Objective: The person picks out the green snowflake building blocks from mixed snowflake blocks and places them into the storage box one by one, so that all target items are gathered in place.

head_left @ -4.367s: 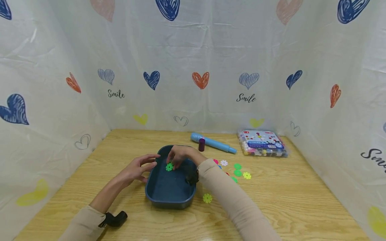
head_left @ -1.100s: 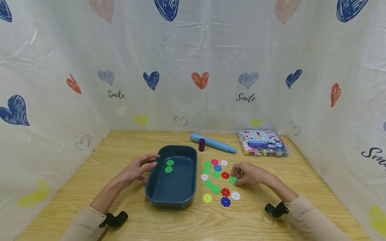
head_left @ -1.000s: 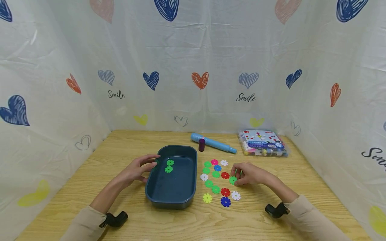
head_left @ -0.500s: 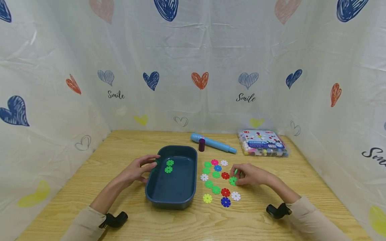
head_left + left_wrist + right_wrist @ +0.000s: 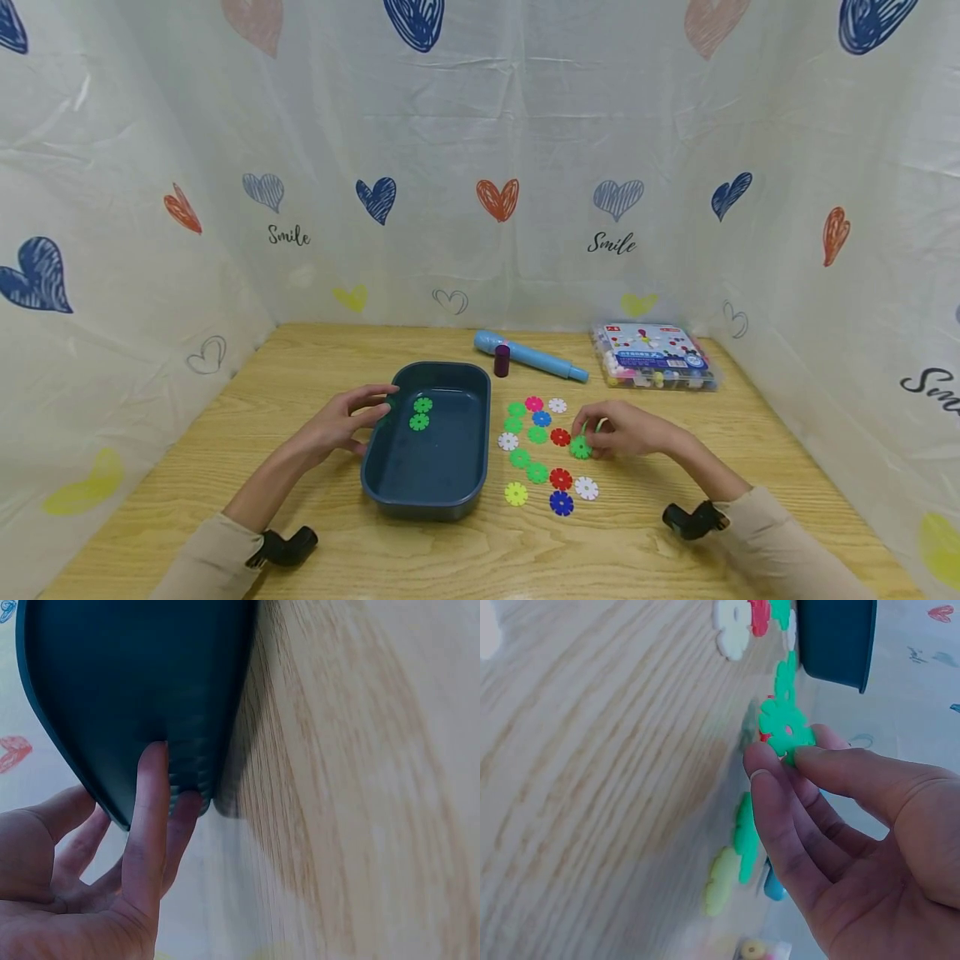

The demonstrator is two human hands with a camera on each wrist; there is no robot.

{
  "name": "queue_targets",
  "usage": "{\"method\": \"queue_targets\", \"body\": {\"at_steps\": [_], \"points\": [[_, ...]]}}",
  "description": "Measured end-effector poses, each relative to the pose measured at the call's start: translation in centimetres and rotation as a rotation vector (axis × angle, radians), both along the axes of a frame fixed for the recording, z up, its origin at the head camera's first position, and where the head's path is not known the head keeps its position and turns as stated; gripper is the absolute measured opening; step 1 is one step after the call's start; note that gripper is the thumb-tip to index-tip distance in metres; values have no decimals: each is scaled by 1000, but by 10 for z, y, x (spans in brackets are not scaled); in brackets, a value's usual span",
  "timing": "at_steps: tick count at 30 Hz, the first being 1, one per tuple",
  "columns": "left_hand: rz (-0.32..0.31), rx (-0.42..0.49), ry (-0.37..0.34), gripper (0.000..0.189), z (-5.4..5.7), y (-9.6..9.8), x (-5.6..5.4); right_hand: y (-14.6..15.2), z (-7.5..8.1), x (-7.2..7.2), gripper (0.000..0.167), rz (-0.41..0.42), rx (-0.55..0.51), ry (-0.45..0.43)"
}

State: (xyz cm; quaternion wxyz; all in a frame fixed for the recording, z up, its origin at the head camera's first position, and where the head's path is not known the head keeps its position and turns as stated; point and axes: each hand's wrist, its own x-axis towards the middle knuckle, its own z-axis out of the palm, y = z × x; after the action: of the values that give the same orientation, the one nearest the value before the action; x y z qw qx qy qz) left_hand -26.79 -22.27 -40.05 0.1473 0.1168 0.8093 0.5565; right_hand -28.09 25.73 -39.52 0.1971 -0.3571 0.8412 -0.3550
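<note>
My right hand point(image 5: 626, 429) pinches a green snowflake disc point(image 5: 786, 726) between thumb and fingertips, close over the table. Around it lie more notched discs, among them a red disc point(image 5: 560, 437), a white disc point(image 5: 587, 487) and a dark blue disc point(image 5: 561, 502). In the right wrist view a green disc point(image 5: 745, 836) and a yellow disc point(image 5: 719, 881) lie beyond the fingers. My left hand point(image 5: 341, 421) rests against the left side of the dark blue bin point(image 5: 427, 504), its fingers fairly straight on the outer wall. Two green discs point(image 5: 422, 414) lie inside the bin.
Behind the discs lie a light blue tube point(image 5: 536, 357) and a short dark purple cylinder point(image 5: 502, 361). A clear case of small coloured parts point(image 5: 656, 358) stands at the back right. A hanging sheet printed with hearts point(image 5: 555, 125) borders the table point(image 5: 300, 483).
Earlier my right hand was in the bin with a green disc; two green discs now lie there. It has moved right to another green disc and just lifted it slightly. The left hand has stayed put.
</note>
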Motion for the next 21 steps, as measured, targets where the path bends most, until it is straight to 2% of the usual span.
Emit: {"method": "queue_targets", "body": {"at_steps": [7,21], "points": [[-1,0,4,55,0,0,0,-4,11,-5,16,50,-8,55],[-4,3,2,56,-1,-1,0,-25,39,-13,21,31,34,59]]}}
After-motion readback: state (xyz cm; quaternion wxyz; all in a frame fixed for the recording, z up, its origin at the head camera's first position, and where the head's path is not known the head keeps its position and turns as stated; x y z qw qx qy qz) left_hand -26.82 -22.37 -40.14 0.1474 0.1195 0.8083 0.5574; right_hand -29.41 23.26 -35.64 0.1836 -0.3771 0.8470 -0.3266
